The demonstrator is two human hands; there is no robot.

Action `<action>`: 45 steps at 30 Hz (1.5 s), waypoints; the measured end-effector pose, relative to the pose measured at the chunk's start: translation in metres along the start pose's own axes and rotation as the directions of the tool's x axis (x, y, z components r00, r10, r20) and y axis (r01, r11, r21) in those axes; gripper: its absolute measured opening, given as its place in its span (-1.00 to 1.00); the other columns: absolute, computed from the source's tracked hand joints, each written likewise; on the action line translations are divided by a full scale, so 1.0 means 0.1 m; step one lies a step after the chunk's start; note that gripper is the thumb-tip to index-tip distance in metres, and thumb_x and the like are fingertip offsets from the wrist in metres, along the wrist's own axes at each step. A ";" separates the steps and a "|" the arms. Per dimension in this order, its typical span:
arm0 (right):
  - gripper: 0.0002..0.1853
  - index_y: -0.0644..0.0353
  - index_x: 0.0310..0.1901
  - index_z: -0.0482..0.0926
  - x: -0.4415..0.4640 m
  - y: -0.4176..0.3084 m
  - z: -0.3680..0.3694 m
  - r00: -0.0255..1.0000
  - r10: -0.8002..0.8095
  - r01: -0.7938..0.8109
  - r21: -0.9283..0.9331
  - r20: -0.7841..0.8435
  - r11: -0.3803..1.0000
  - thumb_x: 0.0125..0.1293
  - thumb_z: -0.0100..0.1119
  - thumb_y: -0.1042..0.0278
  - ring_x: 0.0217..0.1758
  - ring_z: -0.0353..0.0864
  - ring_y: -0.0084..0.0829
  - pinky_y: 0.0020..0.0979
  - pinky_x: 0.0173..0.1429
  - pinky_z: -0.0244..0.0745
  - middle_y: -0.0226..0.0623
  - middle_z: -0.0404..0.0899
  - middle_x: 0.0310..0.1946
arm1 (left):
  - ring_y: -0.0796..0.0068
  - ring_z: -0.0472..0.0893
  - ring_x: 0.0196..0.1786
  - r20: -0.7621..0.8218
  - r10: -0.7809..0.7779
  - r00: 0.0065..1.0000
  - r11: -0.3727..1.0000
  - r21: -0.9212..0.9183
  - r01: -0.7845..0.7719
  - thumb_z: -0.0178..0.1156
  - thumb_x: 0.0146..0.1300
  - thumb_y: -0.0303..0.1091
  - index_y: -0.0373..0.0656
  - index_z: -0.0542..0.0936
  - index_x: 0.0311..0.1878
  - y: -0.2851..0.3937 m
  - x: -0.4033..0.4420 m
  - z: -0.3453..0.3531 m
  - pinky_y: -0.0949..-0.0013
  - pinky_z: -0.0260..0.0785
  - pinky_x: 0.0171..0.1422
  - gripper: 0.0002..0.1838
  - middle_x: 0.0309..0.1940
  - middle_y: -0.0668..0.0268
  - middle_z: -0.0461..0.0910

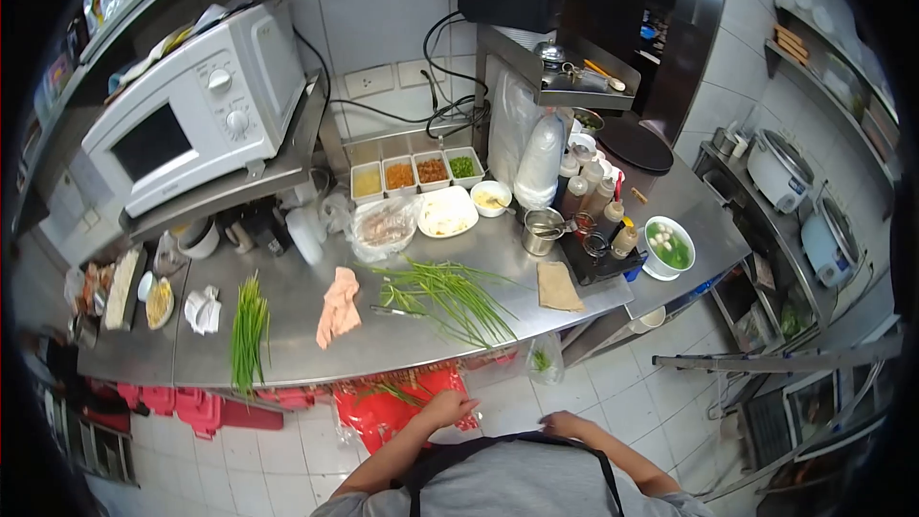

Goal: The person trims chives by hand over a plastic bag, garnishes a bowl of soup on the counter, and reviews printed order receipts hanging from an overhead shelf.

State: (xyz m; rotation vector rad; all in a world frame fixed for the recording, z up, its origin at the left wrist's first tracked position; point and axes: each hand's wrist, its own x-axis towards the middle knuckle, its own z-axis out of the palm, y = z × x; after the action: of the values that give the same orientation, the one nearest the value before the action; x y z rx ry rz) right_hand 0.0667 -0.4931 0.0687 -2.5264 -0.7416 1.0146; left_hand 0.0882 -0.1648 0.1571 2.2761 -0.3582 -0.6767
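Note:
My left hand [450,409] is in front of the counter's edge, over a red plastic bag [373,418] with some green stalks on it. Its fingers are loosely bent and nothing shows in them. Close to my body, my right hand [563,424] points left, its fingers loosely apart and no object visible in it. On the steel counter ahead, a spread of green onions [445,292] lies with a knife [391,311] beside it. A second bunch of green onions [249,335] lies farther left, with a pinkish cloth [338,308] between the two.
Food tubs [431,169], a bagged item [385,227] and a white tray [447,213] stand at the back. Sauce bottles [601,196], a tan cloth [558,287] and a soup bowl [668,247] are to the right. A microwave [196,110] sits above left; rice cookers [780,172] stand far right.

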 end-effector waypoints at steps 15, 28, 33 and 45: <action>-0.62 0.19 0.04 0.50 0.01 -0.48 -2.74 0.990 -0.125 0.138 0.246 -0.069 0.959 0.25 0.10 0.16 -0.12 0.60 -0.30 -0.36 0.01 0.45 -0.21 0.62 -0.14 | 0.43 0.57 -0.11 -0.483 0.338 0.808 0.865 -0.180 -0.469 0.02 0.20 -0.62 -0.23 0.51 -0.06 0.98 0.92 -1.17 0.39 0.41 -0.01 -0.75 -0.18 0.24 0.54; -0.70 0.17 -0.18 0.62 2.91 -1.03 -4.84 0.782 -0.251 0.096 -0.288 -0.570 0.953 -0.01 0.07 0.52 -0.15 0.57 -0.11 -0.27 -0.02 0.46 -0.04 0.60 -0.31 | -0.03 0.47 0.04 -0.801 0.362 0.477 0.930 0.347 -0.123 -0.13 0.07 -0.69 -0.38 0.46 -0.03 0.21 2.82 -3.62 0.15 0.33 0.14 -0.63 -0.05 -0.07 0.48; -0.80 0.32 -0.30 0.60 3.56 -0.99 -5.14 0.800 -0.184 0.026 -0.273 -0.571 0.962 0.08 -0.03 0.57 -0.16 0.59 0.00 -0.13 -0.10 0.51 0.10 0.57 -0.25 | 0.00 0.47 0.02 -0.669 0.294 0.683 0.899 0.436 0.039 -0.10 0.11 -0.61 -0.31 0.41 0.00 -0.09 3.59 -3.89 0.15 0.40 0.05 -0.66 -0.03 -0.02 0.44; -0.78 0.24 -0.27 0.61 4.14 -0.80 -5.19 0.852 -0.069 -0.084 -0.265 -0.520 0.960 0.07 -0.01 0.60 -0.14 0.60 -0.04 -0.17 -0.09 0.53 0.07 0.58 -0.28 | 0.14 0.65 -0.26 -0.570 0.174 0.803 0.746 0.609 0.271 0.01 0.08 -0.49 -0.22 0.64 -0.40 0.04 3.82 -4.04 0.18 0.53 -0.20 -0.82 -0.38 0.06 0.62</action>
State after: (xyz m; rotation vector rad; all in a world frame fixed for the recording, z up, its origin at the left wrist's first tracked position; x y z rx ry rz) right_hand 0.6615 -0.2422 0.2426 -2.8478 -0.7401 0.1815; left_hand 0.6307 -0.1052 0.2632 3.0400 -0.2398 0.2587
